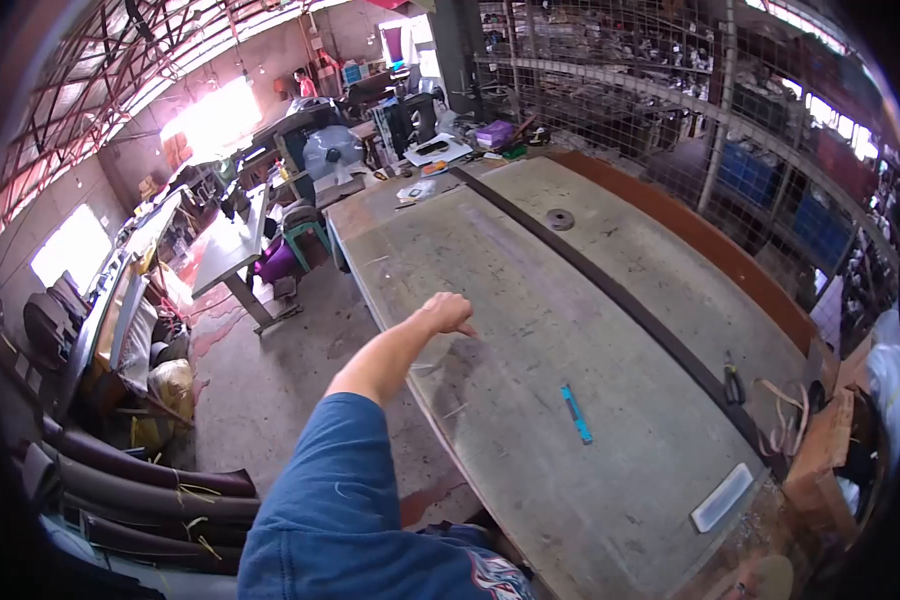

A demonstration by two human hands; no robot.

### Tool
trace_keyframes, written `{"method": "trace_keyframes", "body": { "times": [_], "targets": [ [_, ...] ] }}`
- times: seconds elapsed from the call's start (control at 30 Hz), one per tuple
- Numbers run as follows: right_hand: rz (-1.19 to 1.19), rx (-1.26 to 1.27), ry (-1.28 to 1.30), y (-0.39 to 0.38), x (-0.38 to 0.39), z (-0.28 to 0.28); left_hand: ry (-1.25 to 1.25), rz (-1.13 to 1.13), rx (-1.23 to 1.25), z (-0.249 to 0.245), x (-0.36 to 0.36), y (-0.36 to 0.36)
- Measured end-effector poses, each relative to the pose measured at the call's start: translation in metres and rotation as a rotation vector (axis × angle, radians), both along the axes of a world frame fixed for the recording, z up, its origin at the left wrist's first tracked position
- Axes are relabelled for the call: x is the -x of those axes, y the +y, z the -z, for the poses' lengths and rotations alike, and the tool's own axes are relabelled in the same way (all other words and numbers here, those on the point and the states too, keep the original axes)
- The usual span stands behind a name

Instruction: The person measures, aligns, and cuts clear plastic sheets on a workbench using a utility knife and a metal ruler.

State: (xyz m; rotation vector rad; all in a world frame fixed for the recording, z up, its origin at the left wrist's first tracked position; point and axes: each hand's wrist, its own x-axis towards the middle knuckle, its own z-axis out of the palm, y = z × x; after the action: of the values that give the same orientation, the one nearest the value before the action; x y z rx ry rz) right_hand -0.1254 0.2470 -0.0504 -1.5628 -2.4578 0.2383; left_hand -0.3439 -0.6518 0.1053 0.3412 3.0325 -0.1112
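Observation:
My left hand (446, 313) is over the near-left side of the large work table (530, 300). Its fingers are curled and point down toward the tabletop; whatever they may hold is hidden. A dark smudge or shadow and a faint clear scrap show on the surface just below it. Closest to it among the tools is a turquoise cutter-like tool (576, 414), lying flat. Farther right are pliers (733, 380) and a white rectangular block (722, 497). My right hand is not in view.
A long dark strip (610, 290) runs the table's length, with a grey disc (560, 219) beyond it. A brown strip (690, 240) lines the far edge by a wire mesh fence (620, 90). A cardboard box (820, 465) stands right; rolled material (160, 495) lies lower left.

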Motion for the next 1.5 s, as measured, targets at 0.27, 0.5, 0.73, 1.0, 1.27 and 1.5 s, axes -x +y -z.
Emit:
{"method": "trace_keyframes", "body": {
  "times": [0.27,0.5,0.73,1.0,1.27,1.5],
  "targets": [
    [-0.009,0.08,0.083,-0.017,-0.173,-0.022,-0.087,0.022,-0.097,0.064,0.037,-0.038],
    [-0.035,0.206,0.357,-0.089,-0.262,-0.088,-0.193,0.179,-0.329,0.1,0.071,-0.053],
    [0.099,0.065,0.307,-0.073,-0.338,-0.13,0.188,0.239,-0.207,0.096,0.039,-0.049],
    [-0.04,0.108,0.448,0.076,-0.363,-0.091,-0.034,0.597,-0.62,0.064,-0.206,0.34],
    [-0.214,0.046,0.27,0.207,-0.297,-0.089,-0.32,1.068,-0.605,0.1,-0.351,0.63],
    [-0.388,-0.002,0.065,0.299,-0.21,-0.065,-0.414,1.038,-0.545,0.106,-0.351,0.666]
  ]
}}
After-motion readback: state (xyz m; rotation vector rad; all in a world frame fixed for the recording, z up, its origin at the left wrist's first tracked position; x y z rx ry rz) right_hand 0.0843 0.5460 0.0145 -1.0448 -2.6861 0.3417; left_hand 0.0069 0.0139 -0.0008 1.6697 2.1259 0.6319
